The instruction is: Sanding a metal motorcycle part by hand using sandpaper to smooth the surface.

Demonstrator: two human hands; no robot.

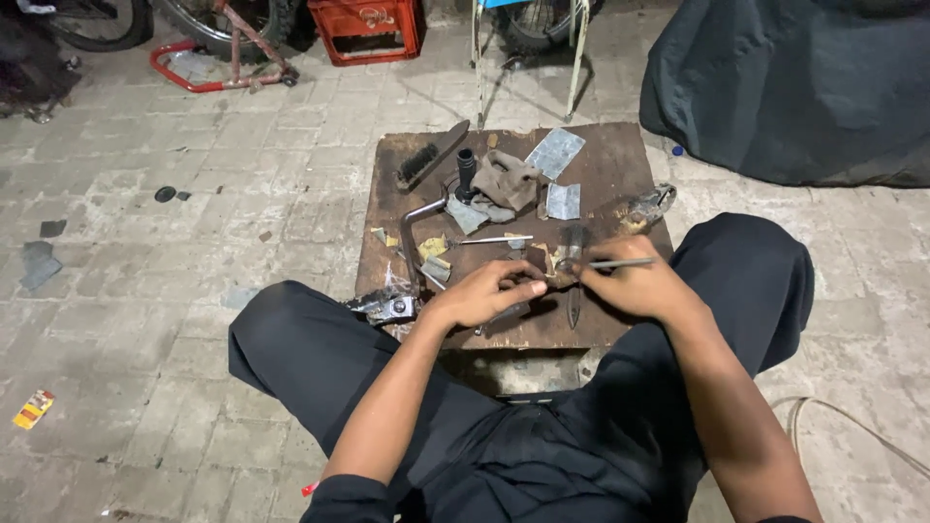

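Observation:
I sit on the paved floor with a low brown board [601, 165] between my knees. My left hand [484, 292] pinches a small brownish part [560, 279] over the board's near edge. My right hand [635, 288] meets it from the right and grips a thin metal rod [620, 262] that points left at the part. On the board lie a black brush [429, 156], a bent metal handlebar with a black grip [426, 218], a dirty rag [506, 179], grey sandpaper pieces [555, 152] and a thin tool [494, 240].
A metal clamp-like part [387, 308] sits at the board's near left corner, another grimy part [647, 206] at its right edge. A dark tarp [804, 87] covers something at the back right. A red crate [366, 29], a red stand [218, 68] and wheels stand behind.

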